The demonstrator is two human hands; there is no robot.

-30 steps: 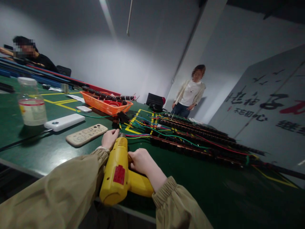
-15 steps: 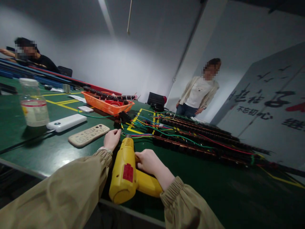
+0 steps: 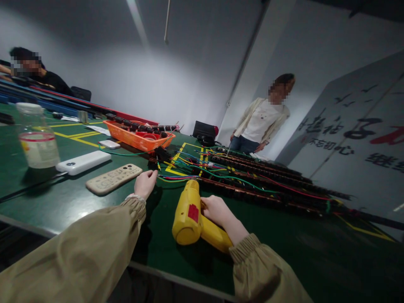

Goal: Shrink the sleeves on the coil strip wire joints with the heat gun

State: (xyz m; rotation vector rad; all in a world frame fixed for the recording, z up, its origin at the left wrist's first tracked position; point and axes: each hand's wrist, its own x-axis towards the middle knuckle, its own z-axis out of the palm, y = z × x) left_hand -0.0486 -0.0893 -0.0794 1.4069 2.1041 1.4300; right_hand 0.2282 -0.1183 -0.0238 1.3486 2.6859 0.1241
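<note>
My right hand (image 3: pixel 219 211) is closed round the handle of a yellow heat gun (image 3: pixel 187 216) with a red label. Its nozzle points away from me, close to a bundle of coloured wires (image 3: pixel 176 178). The fingers of my left hand (image 3: pixel 145 184) are pinched at the left ends of those wires, which run right toward a long dark strip of cable (image 3: pixel 233 188). Exactly how the fingertips meet the wires is too small to make out. A phone in a beige case (image 3: pixel 114 179) lies just left of my left hand.
An orange basket (image 3: pixel 135 136) with black parts stands behind the wires. To the left are a white power bank (image 3: pixel 83 163) and a glass jar (image 3: pixel 38 139). A person (image 3: pixel 259 120) stands across the green table (image 3: pixel 284 248); another person (image 3: pixel 41 75) sits far left.
The heat gun in my right hand has moved right and slightly away from me, its nozzle now further along the wires. My left hand keeps its pinch. The view has shifted slightly.
</note>
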